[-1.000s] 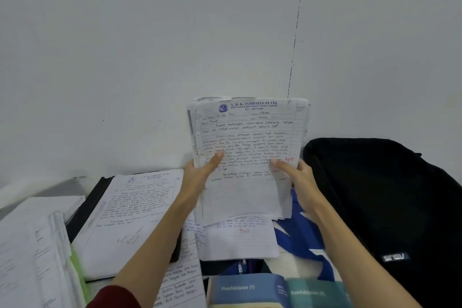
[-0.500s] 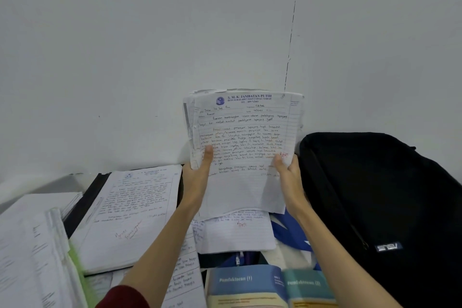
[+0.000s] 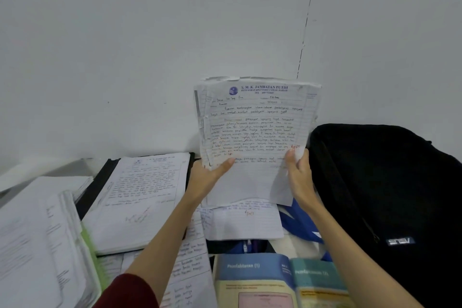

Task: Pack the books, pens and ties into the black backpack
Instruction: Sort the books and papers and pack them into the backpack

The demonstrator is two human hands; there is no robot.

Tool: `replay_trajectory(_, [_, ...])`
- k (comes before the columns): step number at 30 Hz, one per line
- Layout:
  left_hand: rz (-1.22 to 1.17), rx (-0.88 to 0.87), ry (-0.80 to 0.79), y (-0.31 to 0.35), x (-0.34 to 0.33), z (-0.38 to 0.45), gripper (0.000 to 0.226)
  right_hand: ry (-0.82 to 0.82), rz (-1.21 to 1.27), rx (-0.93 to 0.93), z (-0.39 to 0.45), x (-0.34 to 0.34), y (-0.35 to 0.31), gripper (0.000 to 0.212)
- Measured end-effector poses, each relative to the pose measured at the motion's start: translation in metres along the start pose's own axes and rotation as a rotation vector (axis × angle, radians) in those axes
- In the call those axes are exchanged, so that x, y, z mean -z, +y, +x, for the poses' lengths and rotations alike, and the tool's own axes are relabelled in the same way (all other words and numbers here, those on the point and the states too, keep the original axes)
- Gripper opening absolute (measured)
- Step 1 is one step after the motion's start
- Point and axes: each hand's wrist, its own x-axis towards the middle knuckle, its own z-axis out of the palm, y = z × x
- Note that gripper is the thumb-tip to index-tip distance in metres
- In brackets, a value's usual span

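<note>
Both hands hold a stack of handwritten lined papers (image 3: 255, 132) upright in front of the white wall. My left hand (image 3: 208, 177) grips its lower left edge with the thumb across the front sheet. My right hand (image 3: 298, 177) grips the lower right edge. The black backpack (image 3: 390, 182) stands just right of the papers, leaning on the wall. Two textbooks with blue and teal covers (image 3: 275, 280) lie at the near edge below the hands. No pens or ties can be made out.
A black folder with a written sheet on top (image 3: 140, 197) lies to the left. A thick pile of papers with a green edge (image 3: 42, 245) sits at the far left. Loose sheets (image 3: 245, 222) and a blue-and-white item (image 3: 300, 222) lie under the hands.
The paper stack has stayed upright in both hands, and my left thumb has slid lower and now lies slanted across the front sheet. The view has shifted slightly.
</note>
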Motion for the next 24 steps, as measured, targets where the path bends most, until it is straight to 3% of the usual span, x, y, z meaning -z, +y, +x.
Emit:
replay_trajectory(3, [-0.005,0.015,-0.016,-0.004,-0.001,-0.001,0.040,-0.041,0.005,0.000,0.000,0.003,-0.001,0.024])
replay_trajectory(7, [-0.004,0.019,-0.034,0.003,-0.001,0.000,0.044,-0.094,-0.061,0.019,0.004,0.012,-0.002,0.043])
replay_trajectory(9, [-0.021,0.042,-0.003,0.011,0.000,0.001,0.046,-0.109,-0.066,0.016,0.009,0.014,-0.004,0.042])
replay_trajectory(12, [-0.036,0.067,-0.006,0.020,-0.003,0.001,0.029,-0.082,-0.015,0.013,0.012,0.010,-0.008,0.036])
replay_trajectory(17, [0.035,0.079,-0.093,0.004,0.006,0.001,0.050,-0.094,-0.015,0.019,0.008,0.012,-0.001,0.031])
replay_trajectory(20, [0.065,0.110,-0.174,-0.008,0.015,0.000,0.043,-0.154,-0.027,-0.016,0.012,0.017,-0.002,0.034])
replay_trajectory(24, [0.052,0.097,-0.130,-0.009,0.013,-0.002,0.038,-0.214,-0.036,-0.025,0.013,0.010,-0.003,0.039])
